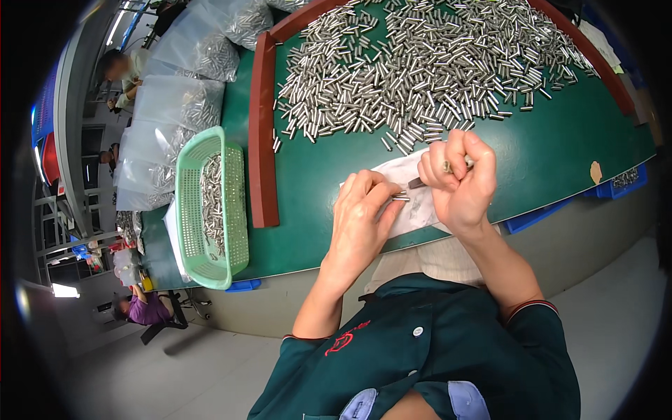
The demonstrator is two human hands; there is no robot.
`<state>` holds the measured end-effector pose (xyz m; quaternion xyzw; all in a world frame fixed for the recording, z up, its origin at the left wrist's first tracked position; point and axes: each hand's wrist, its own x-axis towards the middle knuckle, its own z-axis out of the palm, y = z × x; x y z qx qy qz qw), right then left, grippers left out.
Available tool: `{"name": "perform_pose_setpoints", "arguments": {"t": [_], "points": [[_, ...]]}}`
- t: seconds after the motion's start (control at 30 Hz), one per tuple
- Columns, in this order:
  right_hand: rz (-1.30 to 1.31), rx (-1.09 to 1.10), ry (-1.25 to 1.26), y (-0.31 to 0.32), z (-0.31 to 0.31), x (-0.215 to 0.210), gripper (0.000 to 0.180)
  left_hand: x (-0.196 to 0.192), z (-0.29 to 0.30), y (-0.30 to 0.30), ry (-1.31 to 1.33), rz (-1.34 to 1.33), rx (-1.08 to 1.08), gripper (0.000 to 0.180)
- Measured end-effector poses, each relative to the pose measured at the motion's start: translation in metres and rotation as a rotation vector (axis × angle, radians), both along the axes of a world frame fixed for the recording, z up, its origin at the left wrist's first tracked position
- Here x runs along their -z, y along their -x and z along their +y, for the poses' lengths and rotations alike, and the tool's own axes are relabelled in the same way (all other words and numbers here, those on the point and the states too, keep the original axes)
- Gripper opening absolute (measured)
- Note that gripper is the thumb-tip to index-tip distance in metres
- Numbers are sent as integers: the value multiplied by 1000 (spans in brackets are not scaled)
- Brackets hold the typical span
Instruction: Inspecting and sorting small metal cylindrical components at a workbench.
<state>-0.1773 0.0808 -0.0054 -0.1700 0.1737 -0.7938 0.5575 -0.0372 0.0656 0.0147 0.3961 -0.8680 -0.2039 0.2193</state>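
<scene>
The green-topped work table [560, 157] fills the upper half of the frame, bounded on its left by a dark red raised edge strip [262, 133]. A broad heap of small silver metal cylinders [427, 63] covers the upper centre of the table. At the upper left, clear plastic bags of the same cylinders [189, 91] lie stacked off the table's edge. Below them, at centre left, a pale green perforated plastic basket [210, 210] holds a shallow layer of cylinders. A white cloth or sheet [413, 175] lies on the table near centre, under both hands.

The right hand [458, 178], centre right, is closed into a loose fist; thumb and fingers pinch one small metal cylinder [448, 166], and a dark slim tool [416, 183] projects from its lower left side. The left hand [360, 224], just beside it, has its fingers curled, the tips pinching a few cylinders [400, 197] over the white sheet. The hands are near each other, not touching.
</scene>
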Motion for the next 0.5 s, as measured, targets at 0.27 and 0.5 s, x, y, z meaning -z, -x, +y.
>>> {"name": "perform_pose_setpoints", "arguments": {"t": [0.27, 0.5], "points": [[88, -42, -12, 1, -1, 3, 37, 9, 10, 3, 102, 25, -41, 19], [87, -78, -65, -2, -1, 1, 37, 11, 11, 2, 109, 39, -60, 19]]}}
